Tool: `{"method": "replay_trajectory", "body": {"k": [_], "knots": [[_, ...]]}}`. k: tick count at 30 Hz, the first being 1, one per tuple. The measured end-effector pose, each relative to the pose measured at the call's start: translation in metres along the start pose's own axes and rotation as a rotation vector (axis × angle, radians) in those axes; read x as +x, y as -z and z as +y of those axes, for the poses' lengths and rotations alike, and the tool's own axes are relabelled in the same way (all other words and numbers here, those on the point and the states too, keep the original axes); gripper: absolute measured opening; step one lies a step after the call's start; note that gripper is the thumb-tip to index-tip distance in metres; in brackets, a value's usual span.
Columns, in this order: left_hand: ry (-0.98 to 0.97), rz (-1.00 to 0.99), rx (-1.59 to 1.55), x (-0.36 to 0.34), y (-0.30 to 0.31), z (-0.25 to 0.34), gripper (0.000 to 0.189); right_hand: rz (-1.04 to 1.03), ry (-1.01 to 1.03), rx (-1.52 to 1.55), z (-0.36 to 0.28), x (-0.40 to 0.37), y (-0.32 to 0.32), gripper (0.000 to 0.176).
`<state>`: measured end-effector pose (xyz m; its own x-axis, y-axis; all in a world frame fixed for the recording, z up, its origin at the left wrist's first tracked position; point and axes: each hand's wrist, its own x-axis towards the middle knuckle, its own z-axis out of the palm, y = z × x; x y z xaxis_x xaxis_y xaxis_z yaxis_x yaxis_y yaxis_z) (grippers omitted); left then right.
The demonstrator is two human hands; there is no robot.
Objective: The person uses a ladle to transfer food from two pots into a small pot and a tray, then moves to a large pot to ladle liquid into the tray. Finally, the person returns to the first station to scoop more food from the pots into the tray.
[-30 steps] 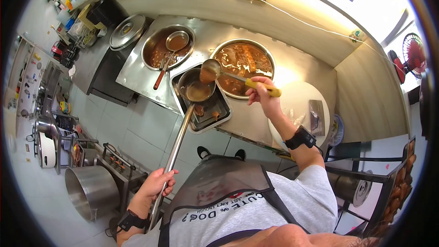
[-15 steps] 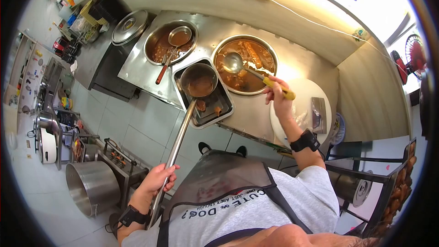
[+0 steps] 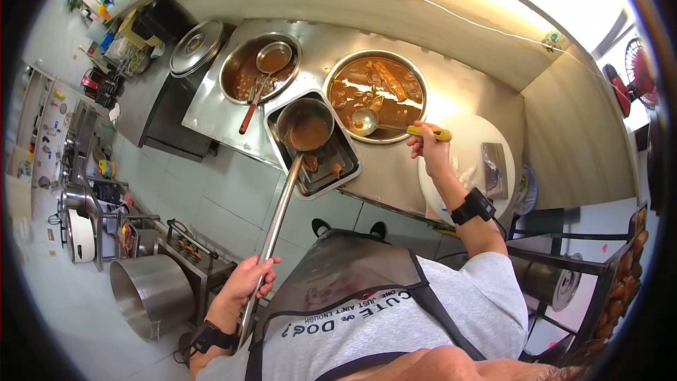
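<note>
My left hand (image 3: 252, 279) is wrapped round the long metal handle of a big ladle (image 3: 305, 125). Brown liquid lies in its deep bowl, which rests over a black-and-silver rectangular tray (image 3: 347, 178) with a few brown food pieces. In my right hand (image 3: 427, 149) is the yellow handle of a smaller soup ladle (image 3: 364, 121). Its round bowl sits at the near side of a round pot (image 3: 425, 85) of brown broth, with a brown piece beside it. A long, reddish-brown chunk (image 3: 390, 80) shows at the pot's far side.
Left of the tray, a second pot (image 3: 224, 77) of brown stew holds a red-handled strainer or ladle (image 3: 273, 58). A white round board (image 3: 458, 130) with a cleaver (image 3: 495, 169) lies right. A metal lid (image 3: 197, 48) is at the left; a tall stockpot (image 3: 151, 296) stands lower left.
The yellow-handled ladle's bowl has moved from the middle of the broth to the pot's near side, and its handle now lies flatter. The big ladle stays over the tray.
</note>
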<state>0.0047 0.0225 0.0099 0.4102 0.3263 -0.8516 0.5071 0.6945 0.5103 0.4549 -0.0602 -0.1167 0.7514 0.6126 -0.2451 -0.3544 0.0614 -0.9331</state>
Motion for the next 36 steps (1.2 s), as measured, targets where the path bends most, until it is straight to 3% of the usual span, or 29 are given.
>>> {"method": "replay_trajectory", "body": {"k": [36], "knots": [[0.019, 0.02, 0.027, -0.001, -0.006, 0.004, 0.027, 0.218, -0.043, 0.241, 0.019, 0.096, -0.05, 0.024]]}}
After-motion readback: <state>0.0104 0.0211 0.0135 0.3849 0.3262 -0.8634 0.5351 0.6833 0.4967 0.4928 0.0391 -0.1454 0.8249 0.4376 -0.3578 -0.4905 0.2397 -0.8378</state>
